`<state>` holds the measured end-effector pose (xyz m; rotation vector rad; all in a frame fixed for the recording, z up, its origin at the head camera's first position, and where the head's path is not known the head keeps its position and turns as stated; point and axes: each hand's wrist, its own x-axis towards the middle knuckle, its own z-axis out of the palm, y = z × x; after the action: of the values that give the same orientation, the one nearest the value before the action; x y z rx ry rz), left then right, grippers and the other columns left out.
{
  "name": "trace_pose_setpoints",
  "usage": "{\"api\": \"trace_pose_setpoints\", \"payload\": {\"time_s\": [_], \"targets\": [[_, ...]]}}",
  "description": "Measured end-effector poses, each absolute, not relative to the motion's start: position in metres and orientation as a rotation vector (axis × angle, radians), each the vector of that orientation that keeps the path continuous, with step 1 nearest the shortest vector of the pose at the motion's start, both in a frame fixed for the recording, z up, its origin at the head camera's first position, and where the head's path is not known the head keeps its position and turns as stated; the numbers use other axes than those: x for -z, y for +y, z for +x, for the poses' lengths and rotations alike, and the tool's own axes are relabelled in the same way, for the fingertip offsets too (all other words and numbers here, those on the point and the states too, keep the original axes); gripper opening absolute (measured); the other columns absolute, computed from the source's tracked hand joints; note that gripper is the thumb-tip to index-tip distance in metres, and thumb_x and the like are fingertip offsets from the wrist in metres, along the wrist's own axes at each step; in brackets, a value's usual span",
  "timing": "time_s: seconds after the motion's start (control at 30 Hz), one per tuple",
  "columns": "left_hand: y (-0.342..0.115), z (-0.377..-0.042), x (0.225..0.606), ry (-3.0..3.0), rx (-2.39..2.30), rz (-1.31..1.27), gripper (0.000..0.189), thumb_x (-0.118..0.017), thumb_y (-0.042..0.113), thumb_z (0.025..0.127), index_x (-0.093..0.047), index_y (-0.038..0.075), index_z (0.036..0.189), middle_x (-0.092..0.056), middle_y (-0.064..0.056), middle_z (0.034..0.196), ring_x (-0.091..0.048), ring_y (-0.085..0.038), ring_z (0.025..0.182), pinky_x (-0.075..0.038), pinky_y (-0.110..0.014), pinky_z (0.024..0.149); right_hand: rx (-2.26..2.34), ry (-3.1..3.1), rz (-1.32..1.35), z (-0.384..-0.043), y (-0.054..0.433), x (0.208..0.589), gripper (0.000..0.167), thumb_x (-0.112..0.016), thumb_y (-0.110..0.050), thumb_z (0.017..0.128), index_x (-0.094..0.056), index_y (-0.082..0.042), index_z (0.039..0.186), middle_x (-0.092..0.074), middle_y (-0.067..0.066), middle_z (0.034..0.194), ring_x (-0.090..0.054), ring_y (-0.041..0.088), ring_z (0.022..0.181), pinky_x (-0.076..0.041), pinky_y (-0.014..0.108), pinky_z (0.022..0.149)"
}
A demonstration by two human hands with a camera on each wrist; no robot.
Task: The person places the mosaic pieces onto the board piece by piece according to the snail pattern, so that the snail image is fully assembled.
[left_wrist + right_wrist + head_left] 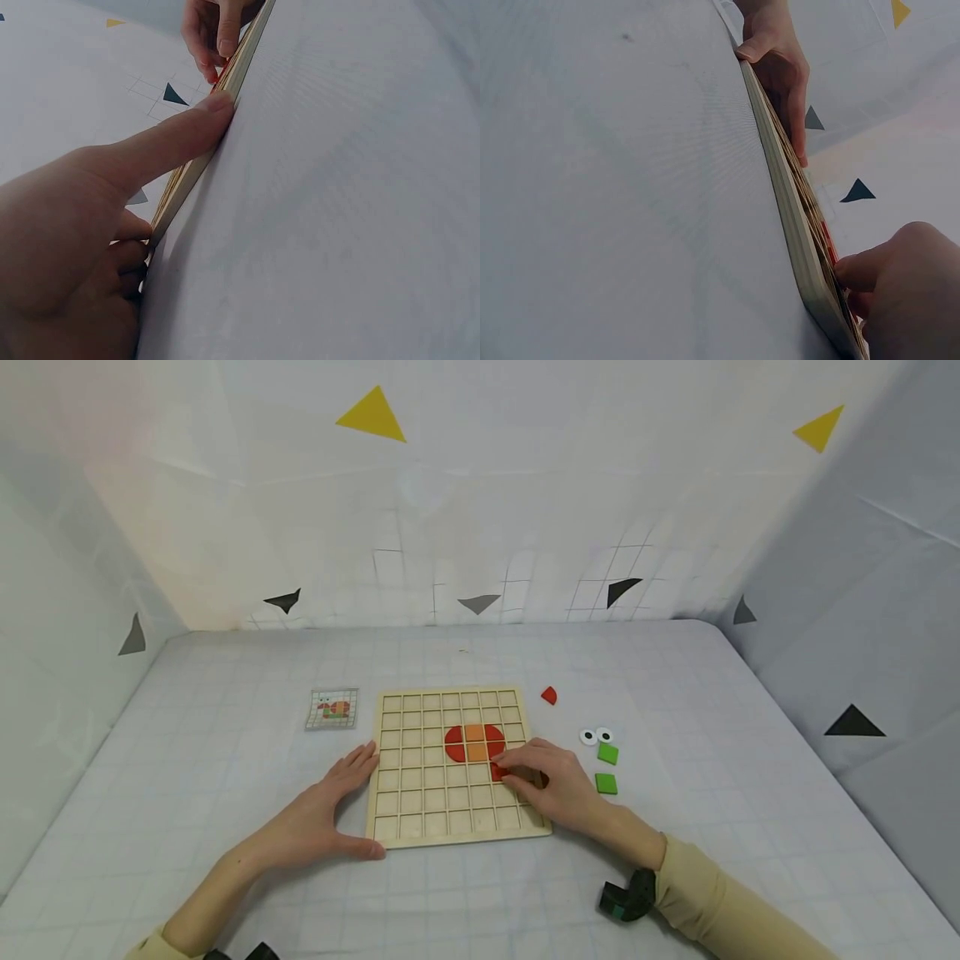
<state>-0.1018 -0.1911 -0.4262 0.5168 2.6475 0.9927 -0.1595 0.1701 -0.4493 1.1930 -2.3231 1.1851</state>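
A wooden grid board [457, 841] lies on the table in the head view. Red rounded pieces [454, 744] flank orange square pieces [475, 732] in its cells. My right hand [558, 783] pinches a small red piece [497, 772] at a cell just below them; the fingertips hide part of it. At the board's near left corner, my left hand [322, 818] is spread, fingers against the left edge and thumb on the front edge. In the left wrist view its thumb [169, 146] presses the board's side. The right wrist view shows both hands along the board edge.
A small picture card [332, 709] lies left of the board. To the right are a loose red quarter-round piece [550, 695], two white eye discs [588, 737] and two green pieces [606, 783]. A white wall [480, 527] rises behind the table.
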Motion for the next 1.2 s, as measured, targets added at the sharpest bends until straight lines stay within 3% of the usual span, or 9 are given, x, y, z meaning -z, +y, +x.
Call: {"api": "trace_pose_setpoints", "payload": {"time_s": [0.13,0.27,0.37,0.57,0.73,1.2], "targets": [[-0.19,-0.101,0.427,2.644,-0.993,0.505,0.123,-0.083,0.065,0.064,-0.025,0.013,0.159,-0.013,0.0,0.169,-0.008,-0.035,0.155,-0.017,-0.063,0.12,-1.189,-2.313,1.158,-0.162,0.177,0.445,0.029,-0.08,0.0,0.081,-0.074,-0.008,0.108,-0.075,0.003,0.1,-0.058,0.014,0.077,-0.047,0.025,0.059],[-0.19,-0.1,0.427,2.641,-0.996,0.499,0.123,-0.084,0.064,0.064,-0.025,0.014,0.16,-0.012,0.001,0.169,-0.008,-0.034,0.155,-0.017,-0.063,0.12,-1.178,-2.368,1.041,-0.167,0.195,0.437,0.031,-0.079,0.002,0.081,-0.074,-0.007,0.11,-0.075,0.003,0.101,-0.065,0.018,0.086,-0.055,0.033,0.072],[-0.19,-0.101,0.427,2.642,-0.999,0.505,0.123,-0.084,0.064,0.064,-0.025,0.014,0.16,-0.012,0.0,0.169,-0.008,-0.034,0.155,-0.017,-0.063,0.12,-1.138,-2.445,0.915,-0.168,0.214,0.433,0.033,-0.081,0.001,0.08,-0.075,-0.01,0.111,-0.075,0.0,0.103,-0.066,0.016,0.093,-0.055,0.035,0.08],[-0.19,-0.101,0.426,2.642,-0.997,0.513,0.122,-0.083,0.065,0.065,-0.025,0.013,0.159,-0.013,-0.001,0.169,-0.008,-0.035,0.155,-0.016,-0.063,0.12,-1.052,-2.535,0.789,-0.167,0.239,0.439,0.034,-0.084,-0.004,0.078,-0.075,-0.014,0.109,-0.073,-0.004,0.102,-0.064,0.014,0.091,-0.051,0.027,0.074],[-0.191,-0.102,0.426,2.644,-0.986,0.511,0.123,-0.083,0.065,0.065,-0.025,0.013,0.159,-0.013,0.0,0.169,-0.008,-0.036,0.155,-0.016,-0.063,0.12,-1.04,-2.538,0.814,-0.167,0.244,0.448,0.033,-0.086,-0.01,0.077,-0.076,-0.014,0.108,-0.073,-0.004,0.101,-0.064,0.013,0.093,-0.051,0.022,0.078],[-0.192,-0.102,0.427,2.652,-0.974,0.52,0.123,-0.082,0.067,0.065,-0.025,0.013,0.159,-0.013,0.0,0.169,-0.009,-0.035,0.155,-0.018,-0.062,0.12,-1.062,-2.486,0.903,-0.171,0.246,0.455,0.033,-0.086,-0.01,0.078,-0.075,-0.016,0.108,-0.073,-0.005,0.102,-0.063,0.011,0.094,-0.051,0.021,0.079]]}}
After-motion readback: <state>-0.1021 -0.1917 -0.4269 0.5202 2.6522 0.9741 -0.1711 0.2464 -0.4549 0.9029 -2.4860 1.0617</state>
